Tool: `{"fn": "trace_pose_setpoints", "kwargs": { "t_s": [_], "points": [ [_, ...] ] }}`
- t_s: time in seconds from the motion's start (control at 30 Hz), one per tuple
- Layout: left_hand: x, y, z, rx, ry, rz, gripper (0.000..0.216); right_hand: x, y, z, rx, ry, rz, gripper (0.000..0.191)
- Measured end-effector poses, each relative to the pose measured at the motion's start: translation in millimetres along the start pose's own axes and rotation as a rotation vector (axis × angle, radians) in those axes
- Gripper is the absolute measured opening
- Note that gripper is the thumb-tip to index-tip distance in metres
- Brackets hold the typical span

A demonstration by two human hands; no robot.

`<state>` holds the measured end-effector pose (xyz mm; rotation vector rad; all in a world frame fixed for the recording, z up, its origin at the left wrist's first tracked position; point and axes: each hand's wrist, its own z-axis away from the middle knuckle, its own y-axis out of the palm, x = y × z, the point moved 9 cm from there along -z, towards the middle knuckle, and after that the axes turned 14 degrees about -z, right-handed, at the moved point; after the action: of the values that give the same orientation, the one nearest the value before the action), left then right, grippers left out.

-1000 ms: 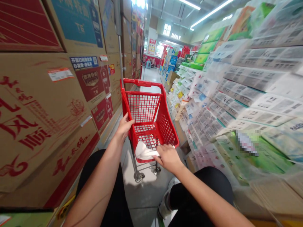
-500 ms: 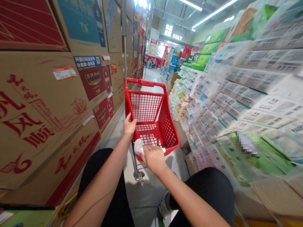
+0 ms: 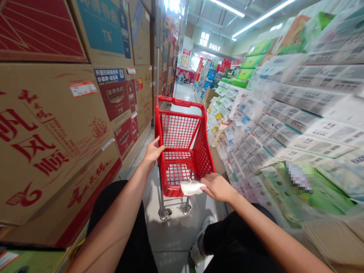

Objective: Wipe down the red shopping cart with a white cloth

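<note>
A red plastic shopping cart (image 3: pixel 182 131) with a grid basket stands upright between my knees. My left hand (image 3: pixel 153 151) is closed on the cart's left rim, thumb over the inner side. At the near right corner of the basket, my right hand (image 3: pixel 217 185) is closed on a white cloth or tissue (image 3: pixel 192 187). That cloth lies over the near rim and touches it. My right fingertips are partly hidden behind the rim. Below the basket, metal legs end in casters (image 3: pixel 165 214) on the tiled floor.
Stacked cardboard cartons (image 3: pixel 51 144) line the left side. A pile of plastic-wrapped tissue packs (image 3: pixel 298 110) slopes along the right. A metal pole (image 3: pixel 157 72) rises by the cart's left side. The aisle floor (image 3: pixel 183 93) runs on ahead towards a blue stool (image 3: pixel 181 79).
My right hand has moved right along the near rim with the white cloth, from the left part to the right corner. My left hand stays on the left rim.
</note>
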<state>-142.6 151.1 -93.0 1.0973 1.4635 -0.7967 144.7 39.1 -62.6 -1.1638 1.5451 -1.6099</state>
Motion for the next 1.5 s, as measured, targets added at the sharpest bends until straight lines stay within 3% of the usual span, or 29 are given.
{"fn": "trace_pose_setpoints", "kwargs": {
  "t_s": [0.23,0.33,0.43,0.53,0.63,0.73,0.83,0.97,1.1,1.17,1.23,1.4,1.5],
  "points": [
    [7.8,-8.0,-1.6,0.079,-0.094,0.014,0.074,23.0,-6.7,0.1,0.024,-0.279,0.037,0.040],
    [11.4,-4.0,3.3,0.087,-0.150,0.014,0.071,34.2,-5.0,0.0,-0.106,-0.357,0.070,0.044],
    [7.0,-12.3,8.6,-0.004,-0.166,-0.060,0.070,49.9,-1.9,0.1,-0.278,-0.344,0.105,0.042],
    [-14.5,-36.6,15.3,-0.135,-0.062,-0.189,0.063,66.6,4.6,-6.1,-0.384,-0.256,0.135,0.033],
    [-50.4,-55.7,29.8,-0.161,0.158,-0.373,0.048,82.1,7.9,-17.7,-0.460,-0.185,0.145,0.032],
    [-81.7,-54.6,54.1,-0.117,0.340,-0.565,0.035,92.7,4.5,-29.7,-0.510,-0.142,0.089,0.034],
    [-102.4,-33.1,80.7,-0.060,0.427,-0.664,0.029,93.6,-2.5,-40.7,-0.485,-0.068,-0.045,0.034],
    [-119.5,9.3,108.4,0.030,0.498,-0.804,0.030,60.9,-23.2,-45.6,-0.543,0.145,-0.471,0.039],
    [-114.9,28.1,120.7,0.066,0.414,-0.834,0.045,-14.5,-46.6,-22.1,-0.901,0.418,-1.013,0.046],
    [-106.4,45.7,131.9,0.177,0.404,-0.906,0.050,-52.8,-49.6,-4.2,-1.075,0.544,-1.223,0.046],
    [-95.4,69.7,149.3,0.316,0.431,-1.020,0.055,-82.2,-49.7,9.3,-1.168,0.628,-1.378,0.043],
    [-65.0,103.1,174.5,0.391,0.403,-1.271,0.098,-123.2,-68.8,31.9,-1.330,0.599,-1.536,0.034],
    [-43.4,101.5,167.3,0.490,0.330,-1.488,0.072,-137.0,-96.4,51.5,-1.487,0.488,-1.506,0.033]
  ]
}}
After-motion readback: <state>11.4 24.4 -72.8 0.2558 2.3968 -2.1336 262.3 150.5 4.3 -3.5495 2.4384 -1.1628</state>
